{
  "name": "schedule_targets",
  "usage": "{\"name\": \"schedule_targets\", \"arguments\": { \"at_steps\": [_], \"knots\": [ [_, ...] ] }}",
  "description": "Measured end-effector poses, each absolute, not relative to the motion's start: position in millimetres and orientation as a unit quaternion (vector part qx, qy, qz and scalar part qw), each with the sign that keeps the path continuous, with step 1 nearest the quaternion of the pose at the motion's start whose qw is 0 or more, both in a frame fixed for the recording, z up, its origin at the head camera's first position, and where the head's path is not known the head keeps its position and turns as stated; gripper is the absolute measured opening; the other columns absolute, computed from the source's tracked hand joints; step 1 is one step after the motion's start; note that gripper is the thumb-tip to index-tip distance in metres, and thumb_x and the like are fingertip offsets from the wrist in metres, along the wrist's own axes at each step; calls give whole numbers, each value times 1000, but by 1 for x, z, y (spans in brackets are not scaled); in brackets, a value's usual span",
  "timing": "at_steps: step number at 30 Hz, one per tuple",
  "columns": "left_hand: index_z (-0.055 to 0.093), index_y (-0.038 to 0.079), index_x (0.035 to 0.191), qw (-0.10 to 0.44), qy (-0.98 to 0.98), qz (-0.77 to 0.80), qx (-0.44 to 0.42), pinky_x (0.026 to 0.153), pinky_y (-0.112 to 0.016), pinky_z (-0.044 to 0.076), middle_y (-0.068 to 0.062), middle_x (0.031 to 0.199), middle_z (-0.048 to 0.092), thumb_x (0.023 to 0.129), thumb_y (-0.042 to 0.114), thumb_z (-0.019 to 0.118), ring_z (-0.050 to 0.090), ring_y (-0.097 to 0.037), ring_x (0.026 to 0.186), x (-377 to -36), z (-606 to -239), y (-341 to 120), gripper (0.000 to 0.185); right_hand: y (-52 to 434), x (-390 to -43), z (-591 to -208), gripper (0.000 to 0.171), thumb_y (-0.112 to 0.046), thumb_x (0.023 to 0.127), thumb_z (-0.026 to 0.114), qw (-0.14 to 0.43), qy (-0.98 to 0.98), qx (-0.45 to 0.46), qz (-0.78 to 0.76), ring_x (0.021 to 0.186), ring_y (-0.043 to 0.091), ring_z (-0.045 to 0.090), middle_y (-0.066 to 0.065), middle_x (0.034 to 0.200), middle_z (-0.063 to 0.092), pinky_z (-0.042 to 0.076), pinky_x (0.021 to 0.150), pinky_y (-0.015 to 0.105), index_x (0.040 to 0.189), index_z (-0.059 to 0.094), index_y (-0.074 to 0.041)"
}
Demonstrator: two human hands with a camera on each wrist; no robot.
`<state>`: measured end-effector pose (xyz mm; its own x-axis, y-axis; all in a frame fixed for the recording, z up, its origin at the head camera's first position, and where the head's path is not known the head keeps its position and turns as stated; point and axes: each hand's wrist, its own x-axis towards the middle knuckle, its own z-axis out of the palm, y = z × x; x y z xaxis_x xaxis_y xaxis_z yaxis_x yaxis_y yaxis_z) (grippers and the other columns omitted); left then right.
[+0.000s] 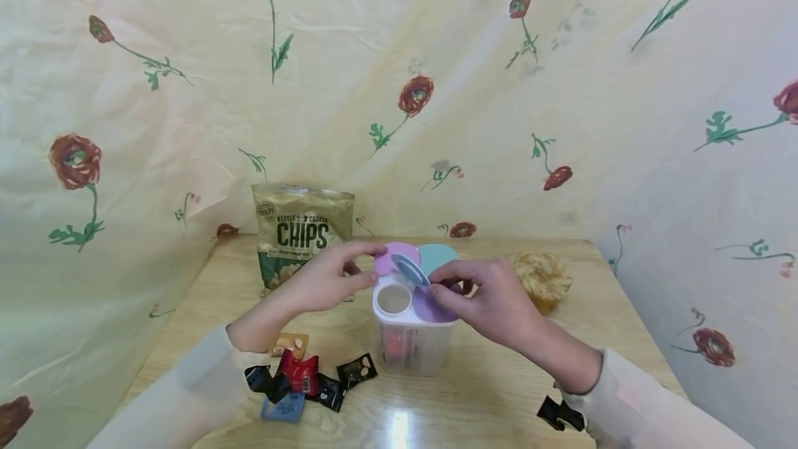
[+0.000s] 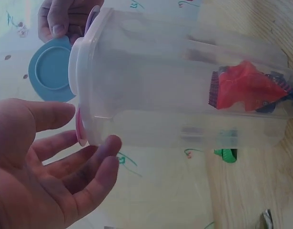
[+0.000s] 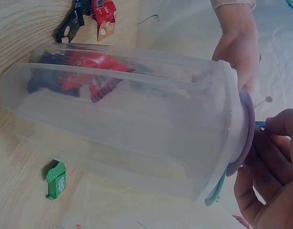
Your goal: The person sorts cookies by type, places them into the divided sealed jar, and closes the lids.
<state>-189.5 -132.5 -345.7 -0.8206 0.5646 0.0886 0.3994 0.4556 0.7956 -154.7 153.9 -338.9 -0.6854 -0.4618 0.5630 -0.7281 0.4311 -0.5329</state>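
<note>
A translucent storage container [image 1: 430,352] with a white top [image 1: 414,316] stands upright on the table. Between thumb and fingers, my right hand [image 1: 492,296] pinches the edge of a round blue lid [image 2: 53,71], tilted up from an uncovered round opening [image 1: 394,298]. A purple lid [image 1: 433,308] lies beneath that hand. My left hand [image 1: 327,279] has its fingers loosely spread at the container's left rim, fingertips at the pink lid [image 1: 393,259]. A teal lid [image 1: 439,255] covers the back right. Through the wall, a red wrapped packet [image 2: 244,86] shows at the container's bottom.
Behind my left hand stands a chips bag [image 1: 303,220]. Several small wrapped packets, including a red one [image 1: 299,371], lie at the front left. A clear bag of pale chips [image 1: 544,279] sits at the right. A green packet [image 3: 55,180] is on the table by the container.
</note>
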Motion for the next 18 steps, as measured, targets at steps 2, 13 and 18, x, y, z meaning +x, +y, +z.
{"name": "schedule_targets", "arguments": {
  "at_steps": [2, 13, 18],
  "knots": [
    [52, 14, 150, 98, 852, 434, 278, 67, -35, 60, -10, 148, 57, 99, 18, 67, 71, -17, 93, -190, -347, -136, 53, 153, -155, -340, 17, -4, 86, 80, 166, -830, 356, 396, 66, 1, 62, -17, 79, 71, 54, 60, 25, 89, 80, -21],
    [69, 9, 128, 92, 880, 403, 235, 91, -41, 55, -6, 119, 72, 102, 21, 64, 66, -21, 106, -196, -369, -178, 30, 153, -157, -339, 15, -4, 86, 80, 165, -832, 354, 394, 67, 1, 63, -16, 79, 72, 54, 60, 24, 89, 80, -19],
    [72, 7, 120, 128, 884, 391, 220, 79, -35, 57, -5, 108, 73, 101, 21, 64, 68, -17, 94, -198, -387, -201, 25, 155, -157, -339, 14, -4, 86, 80, 161, -835, 350, 393, 67, 1, 63, -16, 79, 72, 54, 60, 25, 90, 80, -18]
  ]
}}
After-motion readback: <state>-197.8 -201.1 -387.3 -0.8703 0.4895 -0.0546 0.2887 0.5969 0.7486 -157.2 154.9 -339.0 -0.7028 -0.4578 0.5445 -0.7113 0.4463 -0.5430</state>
